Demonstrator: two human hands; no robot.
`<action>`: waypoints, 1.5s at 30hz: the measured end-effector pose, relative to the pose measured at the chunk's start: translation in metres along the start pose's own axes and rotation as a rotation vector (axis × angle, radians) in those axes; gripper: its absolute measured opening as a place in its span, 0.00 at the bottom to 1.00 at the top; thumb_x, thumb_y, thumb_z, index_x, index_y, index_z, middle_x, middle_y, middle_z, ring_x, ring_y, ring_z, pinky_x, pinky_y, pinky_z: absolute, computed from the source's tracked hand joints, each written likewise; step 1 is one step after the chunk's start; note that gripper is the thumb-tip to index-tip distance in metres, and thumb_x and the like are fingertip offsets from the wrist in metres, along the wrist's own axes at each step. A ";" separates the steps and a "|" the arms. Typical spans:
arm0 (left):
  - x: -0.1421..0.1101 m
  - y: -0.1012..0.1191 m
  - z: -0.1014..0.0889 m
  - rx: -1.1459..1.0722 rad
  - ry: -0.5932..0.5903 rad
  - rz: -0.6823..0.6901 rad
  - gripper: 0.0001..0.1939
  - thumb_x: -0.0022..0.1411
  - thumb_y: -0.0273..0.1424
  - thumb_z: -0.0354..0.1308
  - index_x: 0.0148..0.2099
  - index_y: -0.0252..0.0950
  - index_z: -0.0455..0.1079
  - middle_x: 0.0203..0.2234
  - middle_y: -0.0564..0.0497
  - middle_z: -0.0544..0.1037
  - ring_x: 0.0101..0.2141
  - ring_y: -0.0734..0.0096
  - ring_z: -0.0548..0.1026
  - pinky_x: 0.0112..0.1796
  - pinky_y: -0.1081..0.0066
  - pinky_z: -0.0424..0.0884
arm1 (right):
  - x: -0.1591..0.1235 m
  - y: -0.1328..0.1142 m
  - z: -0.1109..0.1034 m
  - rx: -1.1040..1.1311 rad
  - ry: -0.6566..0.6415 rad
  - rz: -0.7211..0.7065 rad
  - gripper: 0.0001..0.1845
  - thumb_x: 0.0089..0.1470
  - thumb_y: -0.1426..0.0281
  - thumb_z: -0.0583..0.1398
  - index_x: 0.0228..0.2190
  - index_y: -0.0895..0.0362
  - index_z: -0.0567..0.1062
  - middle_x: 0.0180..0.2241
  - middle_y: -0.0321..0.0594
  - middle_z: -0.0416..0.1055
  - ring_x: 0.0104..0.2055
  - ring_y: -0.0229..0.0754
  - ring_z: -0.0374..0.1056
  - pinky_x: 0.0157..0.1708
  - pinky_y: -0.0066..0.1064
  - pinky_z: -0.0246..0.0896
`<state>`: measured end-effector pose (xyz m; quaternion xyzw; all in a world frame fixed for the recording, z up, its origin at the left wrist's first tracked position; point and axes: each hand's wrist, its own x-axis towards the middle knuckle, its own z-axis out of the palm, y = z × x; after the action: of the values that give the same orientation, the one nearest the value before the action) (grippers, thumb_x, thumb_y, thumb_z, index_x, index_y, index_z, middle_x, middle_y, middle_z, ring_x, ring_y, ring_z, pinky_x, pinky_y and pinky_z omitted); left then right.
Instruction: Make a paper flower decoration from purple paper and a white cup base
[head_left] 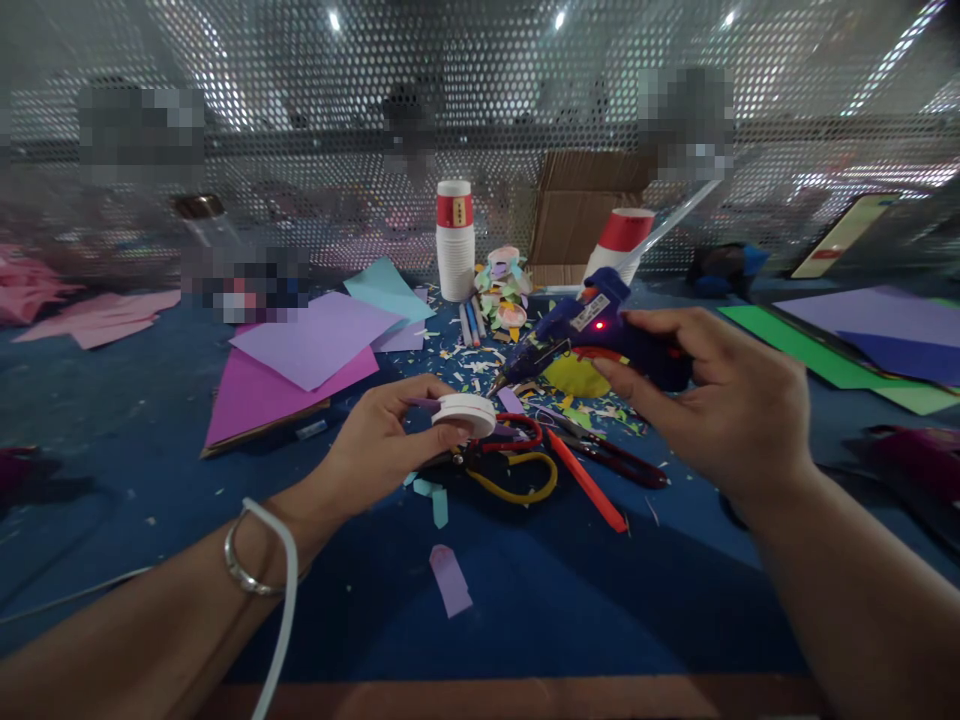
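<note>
My left hand (390, 430) pinches a small white round piece (466, 412), perhaps a cut cup end, with a purple paper strip (424, 404) sticking out at its side. In my right hand (720, 400) is a blue hot glue gun (600, 325) with a red light lit and a clear glue stick (679, 217) rising from its back. Its nozzle points down at the white piece, close to the rim; whether they touch I cannot tell. Beneath lie scissors with red and yellow handles (532, 490), a second dark pair (615, 460) and an orange-red cutter (585, 480).
Purple and magenta paper sheets (315, 335) lie left, green and violet sheets (840, 340) right. A stack of paper cups (455, 245), another red-and-white cup stack (626, 235) and a cardboard piece (585, 200) stand behind. Paper scraps litter the blue table (600, 620).
</note>
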<state>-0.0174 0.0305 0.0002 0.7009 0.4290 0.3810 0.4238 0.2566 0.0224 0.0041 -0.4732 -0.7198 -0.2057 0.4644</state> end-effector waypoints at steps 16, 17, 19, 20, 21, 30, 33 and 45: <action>-0.003 -0.007 -0.002 0.133 -0.030 -0.020 0.07 0.54 0.35 0.67 0.32 0.38 0.75 0.30 0.52 0.76 0.34 0.67 0.71 0.36 0.66 0.64 | -0.002 -0.002 0.003 0.077 -0.039 -0.021 0.18 0.55 0.61 0.67 0.42 0.60 0.78 0.36 0.41 0.81 0.36 0.42 0.78 0.38 0.29 0.73; -0.003 -0.007 -0.002 0.130 -0.028 -0.019 0.07 0.54 0.35 0.67 0.32 0.38 0.75 0.30 0.52 0.76 0.34 0.67 0.71 0.36 0.66 0.64 | -0.002 -0.002 0.003 0.067 -0.037 -0.027 0.17 0.55 0.61 0.67 0.42 0.60 0.78 0.36 0.41 0.81 0.36 0.41 0.78 0.38 0.29 0.73; -0.002 -0.007 -0.002 0.127 -0.029 -0.015 0.06 0.54 0.35 0.67 0.32 0.38 0.75 0.31 0.52 0.76 0.34 0.66 0.72 0.35 0.66 0.64 | -0.001 -0.003 0.002 0.050 -0.034 -0.041 0.17 0.56 0.61 0.67 0.41 0.60 0.78 0.35 0.41 0.81 0.37 0.41 0.79 0.38 0.28 0.73; -0.002 -0.007 -0.001 0.128 -0.028 -0.014 0.06 0.54 0.35 0.67 0.32 0.39 0.75 0.31 0.52 0.76 0.34 0.66 0.72 0.35 0.66 0.64 | -0.001 -0.004 0.001 0.042 -0.033 -0.047 0.16 0.56 0.61 0.66 0.41 0.61 0.78 0.36 0.41 0.81 0.37 0.41 0.79 0.39 0.28 0.73; -0.002 -0.007 -0.001 0.129 -0.027 -0.014 0.06 0.53 0.35 0.67 0.32 0.39 0.75 0.30 0.51 0.76 0.34 0.66 0.72 0.35 0.66 0.64 | -0.001 -0.004 0.001 0.035 -0.031 -0.051 0.16 0.56 0.61 0.66 0.41 0.61 0.78 0.36 0.41 0.81 0.37 0.41 0.79 0.39 0.28 0.73; -0.002 -0.010 -0.002 0.141 -0.018 0.018 0.06 0.55 0.35 0.66 0.34 0.38 0.75 0.31 0.51 0.76 0.34 0.66 0.72 0.35 0.66 0.65 | -0.001 -0.003 -0.001 -0.019 -0.022 -0.080 0.16 0.58 0.60 0.65 0.42 0.60 0.78 0.37 0.41 0.82 0.38 0.41 0.79 0.40 0.27 0.73; -0.001 -0.012 -0.002 0.131 -0.023 0.051 0.06 0.57 0.34 0.65 0.35 0.38 0.74 0.31 0.52 0.77 0.34 0.68 0.73 0.36 0.67 0.65 | -0.001 -0.003 -0.001 -0.032 -0.024 -0.083 0.16 0.59 0.60 0.64 0.42 0.59 0.78 0.38 0.41 0.82 0.39 0.42 0.79 0.41 0.28 0.73; -0.001 -0.013 -0.003 0.143 -0.040 0.049 0.05 0.57 0.33 0.65 0.35 0.38 0.75 0.31 0.53 0.77 0.34 0.68 0.73 0.35 0.67 0.65 | -0.001 -0.002 -0.002 -0.047 -0.037 -0.090 0.16 0.59 0.61 0.64 0.43 0.60 0.78 0.39 0.41 0.82 0.41 0.41 0.79 0.43 0.26 0.73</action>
<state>-0.0239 0.0341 -0.0104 0.7470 0.4295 0.3455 0.3715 0.2559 0.0191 0.0047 -0.4547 -0.7439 -0.2343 0.4301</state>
